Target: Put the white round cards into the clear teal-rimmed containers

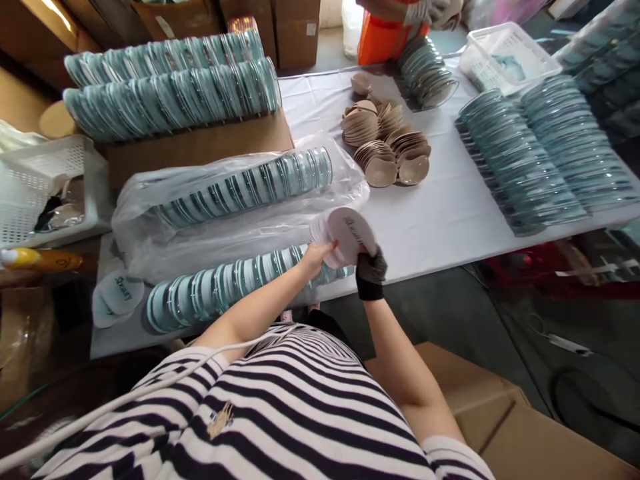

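My bare left hand (316,255) and my right hand (371,270) in a dark knitted glove both grip a short stack of round white lids (345,233) with script lettering, held over the near edge of the white table (440,220). Just left of my hands lies a long row of teal-rimmed round lids (225,290) on its side. Behind it a clear plastic bag (235,193) holds another such row.
More teal lid rows rest on a cardboard box (200,143) at back left and at right (545,150). Beige round pads (387,143) are piled mid-table. White baskets (45,187) (507,57) stand left and back right. Another person's gloved hands (433,12) work at the far side.
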Action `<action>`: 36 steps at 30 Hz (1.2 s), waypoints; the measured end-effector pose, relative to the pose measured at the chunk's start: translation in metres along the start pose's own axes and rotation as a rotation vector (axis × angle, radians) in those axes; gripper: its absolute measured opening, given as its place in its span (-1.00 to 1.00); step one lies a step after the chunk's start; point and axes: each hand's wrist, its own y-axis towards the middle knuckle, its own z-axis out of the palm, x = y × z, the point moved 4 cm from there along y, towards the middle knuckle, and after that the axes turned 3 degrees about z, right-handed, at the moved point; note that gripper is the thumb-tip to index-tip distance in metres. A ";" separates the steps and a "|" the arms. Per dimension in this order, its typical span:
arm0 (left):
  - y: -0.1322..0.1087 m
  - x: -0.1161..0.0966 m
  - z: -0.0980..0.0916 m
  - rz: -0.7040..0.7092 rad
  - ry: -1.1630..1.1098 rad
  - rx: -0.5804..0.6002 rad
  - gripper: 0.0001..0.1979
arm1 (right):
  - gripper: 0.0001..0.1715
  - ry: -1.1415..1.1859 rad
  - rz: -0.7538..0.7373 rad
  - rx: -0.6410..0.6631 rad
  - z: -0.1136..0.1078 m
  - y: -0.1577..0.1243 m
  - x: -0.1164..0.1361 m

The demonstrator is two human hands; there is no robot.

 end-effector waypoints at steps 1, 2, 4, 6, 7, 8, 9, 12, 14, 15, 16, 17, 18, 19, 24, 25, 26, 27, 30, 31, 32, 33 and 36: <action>0.001 -0.003 -0.002 -0.001 -0.037 -0.001 -0.60 | -0.44 -0.009 0.068 -0.058 -0.012 -0.006 -0.008; 0.004 -0.006 -0.004 0.006 -0.079 -0.029 -0.61 | -0.41 -0.050 0.096 -0.086 -0.026 -0.014 -0.016; 0.009 -0.012 -0.013 0.008 -0.156 -0.143 -0.64 | -0.42 -0.216 0.055 -0.007 -0.049 -0.035 -0.030; 0.015 -0.015 -0.023 -0.020 -0.216 -0.264 -0.66 | -0.50 -0.407 -0.048 0.207 -0.057 -0.061 -0.042; 0.017 -0.015 -0.026 -0.042 -0.235 -0.301 -0.68 | -0.56 -0.485 -0.097 0.309 -0.054 -0.073 -0.046; 0.018 -0.015 -0.029 -0.060 -0.247 -0.319 -0.69 | -0.60 -0.556 -0.132 0.395 -0.047 -0.083 -0.048; 0.019 -0.014 -0.030 -0.072 -0.252 -0.319 -0.70 | -0.64 -0.622 -0.149 0.467 -0.036 -0.089 -0.049; 0.020 -0.012 -0.030 -0.059 -0.237 -0.271 -0.68 | -0.64 -0.795 -0.113 0.630 0.010 -0.085 -0.043; 0.019 -0.011 -0.028 -0.039 -0.221 -0.252 -0.66 | -0.61 -0.863 -0.063 0.718 0.036 -0.073 -0.036; 0.018 -0.011 -0.028 -0.032 -0.215 -0.250 -0.65 | -0.59 -0.878 -0.043 0.744 0.044 -0.068 -0.032; 0.018 -0.011 -0.027 -0.029 -0.211 -0.252 -0.66 | -0.57 -0.886 -0.026 0.754 0.048 -0.064 -0.030; 0.017 -0.011 -0.027 -0.026 -0.207 -0.251 -0.66 | -0.57 -0.888 -0.014 0.751 0.049 -0.061 -0.029; 0.017 -0.011 -0.027 -0.025 -0.205 -0.245 -0.67 | -0.57 -0.880 -0.010 0.739 0.048 -0.059 -0.029; 0.017 -0.011 -0.027 -0.025 -0.204 -0.236 -0.67 | -0.58 -0.868 -0.012 0.724 0.046 -0.058 -0.030; 0.018 -0.010 -0.028 -0.021 -0.210 -0.201 -0.66 | -0.61 -0.810 -0.026 0.663 0.050 -0.057 -0.043; 0.018 -0.010 -0.029 -0.024 -0.208 -0.198 -0.65 | -0.61 -0.799 -0.025 0.668 0.054 -0.056 -0.045; 0.018 -0.010 -0.029 -0.025 -0.205 -0.196 -0.65 | -0.61 -0.775 -0.019 0.673 0.059 -0.056 -0.047; 0.018 -0.009 -0.029 -0.025 -0.202 -0.195 -0.64 | -0.62 -0.723 0.004 0.691 0.062 -0.056 -0.048; 0.017 -0.009 -0.029 -0.007 -0.189 -0.195 -0.66 | -0.65 -0.490 0.135 0.803 0.067 -0.056 -0.048; 0.017 -0.008 -0.029 0.005 -0.184 -0.195 -0.67 | -0.66 -0.416 0.180 0.863 0.066 -0.055 -0.048; 0.017 -0.008 -0.028 0.016 -0.178 -0.194 -0.68 | -0.67 -0.359 0.218 0.925 0.065 -0.052 -0.046; 0.017 -0.007 -0.026 0.025 -0.173 -0.191 -0.68 | -0.67 -0.325 0.243 0.975 0.062 -0.047 -0.045; 0.015 -0.006 -0.021 0.058 -0.153 -0.184 -0.66 | -0.59 -0.294 0.230 0.916 0.048 -0.016 -0.036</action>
